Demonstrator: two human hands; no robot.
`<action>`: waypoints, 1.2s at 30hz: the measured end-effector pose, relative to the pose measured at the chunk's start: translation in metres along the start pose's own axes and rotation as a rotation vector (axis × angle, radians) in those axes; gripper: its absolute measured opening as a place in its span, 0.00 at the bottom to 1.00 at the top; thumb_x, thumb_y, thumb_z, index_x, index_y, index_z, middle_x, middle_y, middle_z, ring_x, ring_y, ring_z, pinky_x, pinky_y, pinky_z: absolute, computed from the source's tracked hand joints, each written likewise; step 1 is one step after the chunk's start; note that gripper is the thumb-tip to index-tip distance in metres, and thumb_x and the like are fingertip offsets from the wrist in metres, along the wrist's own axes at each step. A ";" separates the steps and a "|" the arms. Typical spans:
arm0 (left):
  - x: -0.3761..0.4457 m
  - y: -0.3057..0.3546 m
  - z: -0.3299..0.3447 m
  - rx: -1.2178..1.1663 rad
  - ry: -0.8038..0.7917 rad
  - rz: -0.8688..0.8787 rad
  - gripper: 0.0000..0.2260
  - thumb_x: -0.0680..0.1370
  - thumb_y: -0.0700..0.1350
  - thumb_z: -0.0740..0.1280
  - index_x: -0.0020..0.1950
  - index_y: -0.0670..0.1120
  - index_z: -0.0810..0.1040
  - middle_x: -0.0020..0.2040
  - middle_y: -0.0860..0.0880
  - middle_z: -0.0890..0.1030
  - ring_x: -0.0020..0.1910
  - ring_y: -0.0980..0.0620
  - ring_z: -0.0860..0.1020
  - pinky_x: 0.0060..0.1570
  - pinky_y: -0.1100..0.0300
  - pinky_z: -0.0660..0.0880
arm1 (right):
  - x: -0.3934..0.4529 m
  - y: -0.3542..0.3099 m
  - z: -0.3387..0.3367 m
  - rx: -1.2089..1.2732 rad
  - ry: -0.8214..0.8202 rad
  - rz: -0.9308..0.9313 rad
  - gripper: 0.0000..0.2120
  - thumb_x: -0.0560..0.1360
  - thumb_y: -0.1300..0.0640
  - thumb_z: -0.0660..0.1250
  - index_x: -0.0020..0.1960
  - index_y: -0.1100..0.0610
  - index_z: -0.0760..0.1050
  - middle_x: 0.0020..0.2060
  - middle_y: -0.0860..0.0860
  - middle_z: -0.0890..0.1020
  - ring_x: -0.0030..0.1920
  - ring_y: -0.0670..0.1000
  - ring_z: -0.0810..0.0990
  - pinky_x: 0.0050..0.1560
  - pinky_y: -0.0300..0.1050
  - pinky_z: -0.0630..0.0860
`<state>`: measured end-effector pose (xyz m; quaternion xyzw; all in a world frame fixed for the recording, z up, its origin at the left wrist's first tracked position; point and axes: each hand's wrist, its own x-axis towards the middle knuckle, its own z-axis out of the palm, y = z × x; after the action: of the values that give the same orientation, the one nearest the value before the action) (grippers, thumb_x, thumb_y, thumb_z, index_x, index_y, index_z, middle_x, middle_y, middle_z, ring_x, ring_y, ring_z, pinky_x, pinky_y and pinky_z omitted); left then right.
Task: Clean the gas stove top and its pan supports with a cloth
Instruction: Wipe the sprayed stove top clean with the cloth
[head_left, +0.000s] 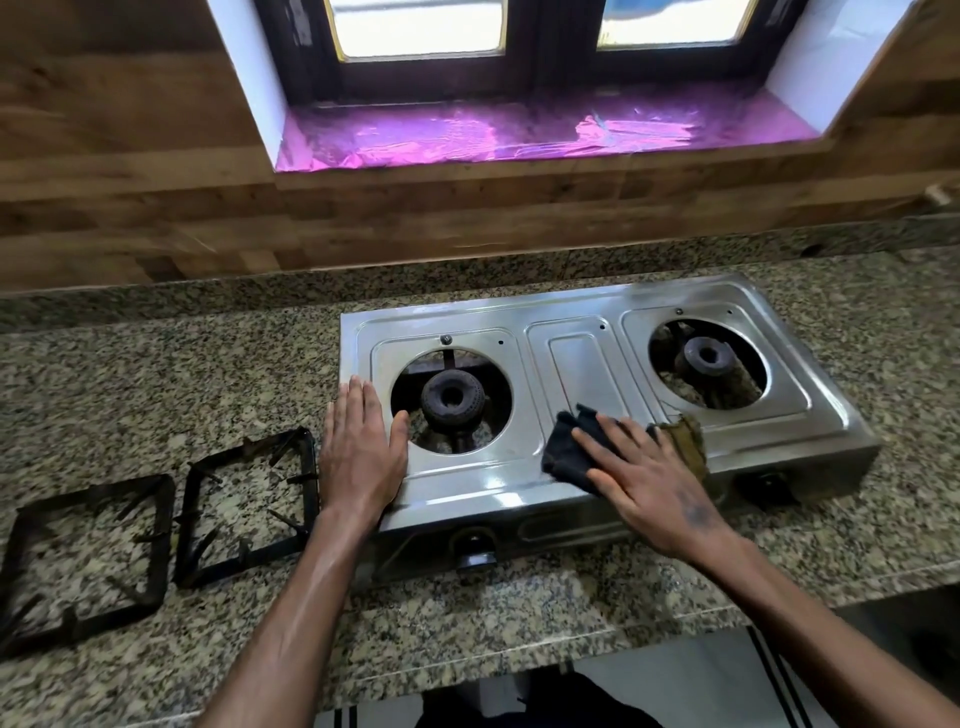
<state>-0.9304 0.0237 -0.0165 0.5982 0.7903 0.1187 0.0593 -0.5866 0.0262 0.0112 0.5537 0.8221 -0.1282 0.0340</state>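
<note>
Right hand (655, 483) fingers flat, pressing cloth (571, 447) on stove top (576, 358) (supports off), left hand (359, 447) flat

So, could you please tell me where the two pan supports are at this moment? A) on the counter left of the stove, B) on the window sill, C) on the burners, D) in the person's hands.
A: both pan supports lie flat on the granite counter, left of the stove.

A home kitchen: two-burner gas stove (587, 410) on a granite counter (182, 364) under a window (540, 41).
</note>
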 end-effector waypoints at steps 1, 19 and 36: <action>-0.001 0.000 0.000 0.003 0.003 0.000 0.31 0.83 0.58 0.47 0.80 0.40 0.50 0.80 0.42 0.50 0.79 0.48 0.47 0.78 0.52 0.45 | 0.008 0.008 0.000 -0.010 0.018 0.069 0.32 0.75 0.33 0.34 0.79 0.36 0.46 0.81 0.46 0.50 0.80 0.51 0.48 0.78 0.56 0.42; -0.002 0.001 0.000 -0.007 0.009 0.028 0.31 0.83 0.57 0.49 0.79 0.38 0.52 0.80 0.41 0.53 0.79 0.46 0.50 0.78 0.50 0.47 | 0.087 -0.013 -0.003 0.023 0.047 0.215 0.27 0.83 0.40 0.43 0.81 0.41 0.46 0.81 0.51 0.47 0.80 0.55 0.45 0.77 0.62 0.38; -0.047 0.106 0.035 -0.092 -0.014 0.452 0.26 0.82 0.51 0.51 0.77 0.39 0.61 0.78 0.43 0.61 0.78 0.47 0.57 0.77 0.53 0.51 | 0.110 -0.018 -0.005 -0.051 0.029 -0.012 0.29 0.80 0.38 0.37 0.80 0.40 0.46 0.81 0.52 0.48 0.80 0.57 0.47 0.77 0.61 0.42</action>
<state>-0.8101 0.0099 -0.0249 0.7576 0.6293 0.1608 0.0639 -0.6449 0.1204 -0.0032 0.5493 0.8289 -0.0993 0.0356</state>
